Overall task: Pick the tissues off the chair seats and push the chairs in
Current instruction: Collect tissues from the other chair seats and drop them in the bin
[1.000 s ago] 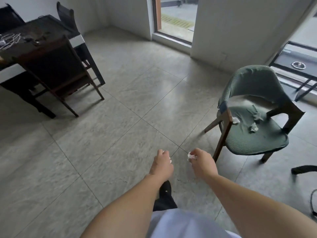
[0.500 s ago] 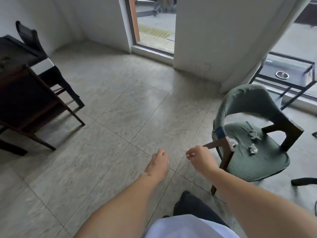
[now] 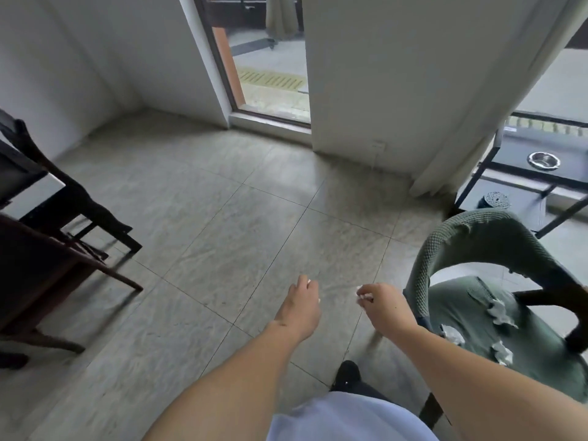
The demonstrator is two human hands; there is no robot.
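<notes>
Left hand: your left hand (image 3: 300, 308) reaches forward, fingers curled round a tissue scrap (image 3: 308, 282).
Right hand: your right hand (image 3: 383, 305) pinches a tissue bit (image 3: 362, 295).
Tissues: three tissues (image 3: 501, 315) lie on the green chair (image 3: 477, 246) seat, just right.
Room: open floor (image 3: 222, 224) ahead.

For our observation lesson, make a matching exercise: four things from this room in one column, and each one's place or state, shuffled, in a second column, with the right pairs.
Things:
1. green padded chair
2. crumpled white tissues
3. round metal ashtray
4. dark wooden chair

Places or states:
A. at the left edge
B. lying on the green seat
C. on the black-framed table at the far right
D. beside the right hand

Pairs: 1-D, 2-B, 3-C, 4-A
</notes>
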